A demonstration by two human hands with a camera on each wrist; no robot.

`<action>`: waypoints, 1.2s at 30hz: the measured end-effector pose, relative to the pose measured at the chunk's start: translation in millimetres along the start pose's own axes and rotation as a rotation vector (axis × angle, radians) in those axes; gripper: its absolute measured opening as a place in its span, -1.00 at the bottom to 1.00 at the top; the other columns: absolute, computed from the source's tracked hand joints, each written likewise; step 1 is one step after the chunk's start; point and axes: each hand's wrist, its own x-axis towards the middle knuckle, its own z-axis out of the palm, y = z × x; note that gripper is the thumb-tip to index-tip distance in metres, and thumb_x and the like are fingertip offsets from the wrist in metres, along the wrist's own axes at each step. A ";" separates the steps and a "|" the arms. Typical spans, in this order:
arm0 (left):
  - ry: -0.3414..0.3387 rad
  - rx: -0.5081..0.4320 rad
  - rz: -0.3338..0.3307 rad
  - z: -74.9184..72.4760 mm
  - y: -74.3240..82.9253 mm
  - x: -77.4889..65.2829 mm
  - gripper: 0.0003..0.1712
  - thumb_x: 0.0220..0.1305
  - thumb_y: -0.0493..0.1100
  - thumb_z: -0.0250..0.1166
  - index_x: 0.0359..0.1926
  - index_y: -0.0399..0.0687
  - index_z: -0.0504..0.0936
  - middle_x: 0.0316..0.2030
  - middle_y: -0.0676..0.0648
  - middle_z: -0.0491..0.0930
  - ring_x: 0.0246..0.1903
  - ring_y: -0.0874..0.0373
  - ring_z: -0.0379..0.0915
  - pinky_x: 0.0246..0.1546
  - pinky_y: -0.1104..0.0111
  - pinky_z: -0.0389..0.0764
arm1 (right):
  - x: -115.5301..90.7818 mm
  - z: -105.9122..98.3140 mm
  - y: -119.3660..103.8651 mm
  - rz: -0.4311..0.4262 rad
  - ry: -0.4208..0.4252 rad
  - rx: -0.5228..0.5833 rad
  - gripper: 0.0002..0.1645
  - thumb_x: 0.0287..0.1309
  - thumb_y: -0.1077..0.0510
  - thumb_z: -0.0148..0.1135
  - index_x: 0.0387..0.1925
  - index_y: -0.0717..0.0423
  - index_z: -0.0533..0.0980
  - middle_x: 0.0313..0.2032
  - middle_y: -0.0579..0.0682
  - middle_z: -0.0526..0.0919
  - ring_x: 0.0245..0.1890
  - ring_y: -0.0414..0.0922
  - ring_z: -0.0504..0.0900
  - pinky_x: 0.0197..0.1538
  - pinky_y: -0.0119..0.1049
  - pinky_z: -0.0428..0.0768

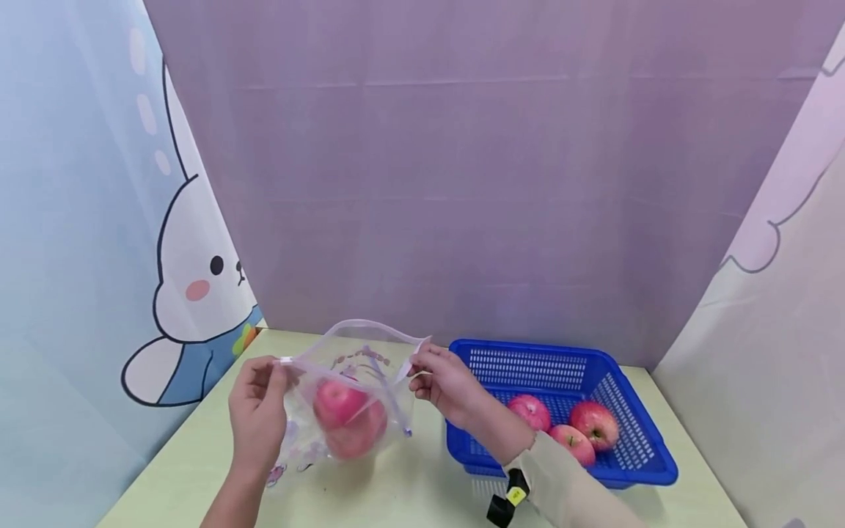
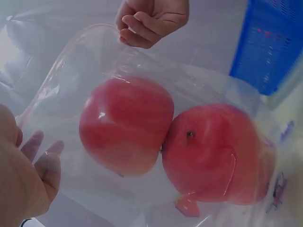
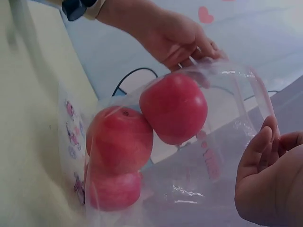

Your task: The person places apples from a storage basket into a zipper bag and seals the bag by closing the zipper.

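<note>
A clear plastic bag with a zip rim has its mouth spread wide between both hands. My left hand pinches the left end of the rim, beside a small white tab. At the opposite end my right hand grips the rim between thumb and fingers. Red apples lie inside the bag: in the right wrist view an upper apple leans on a lower apple, with a third apple under them. Printed pictures mark the bag's lower part.
On the right of the pale table stands a blue slatted basket. Three apples sit in it, one apple nearest its right wall. Behind the table hangs a purple-grey cloth, with a rabbit-print cloth at the left.
</note>
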 end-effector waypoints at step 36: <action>-0.298 -0.429 -0.132 42.7 31.1 -35.8 -0.76 0.43 -0.24 0.14 -0.14 -0.42 0.43 -0.31 -0.18 0.68 -0.31 -0.04 0.69 -0.25 0.26 0.67 | -140.9 -3.8 -31.2 -0.273 0.495 -0.065 -0.69 0.31 0.26 0.10 -0.59 0.12 0.46 -0.62 0.00 0.51 -0.64 -0.17 0.42 -0.56 -0.40 0.49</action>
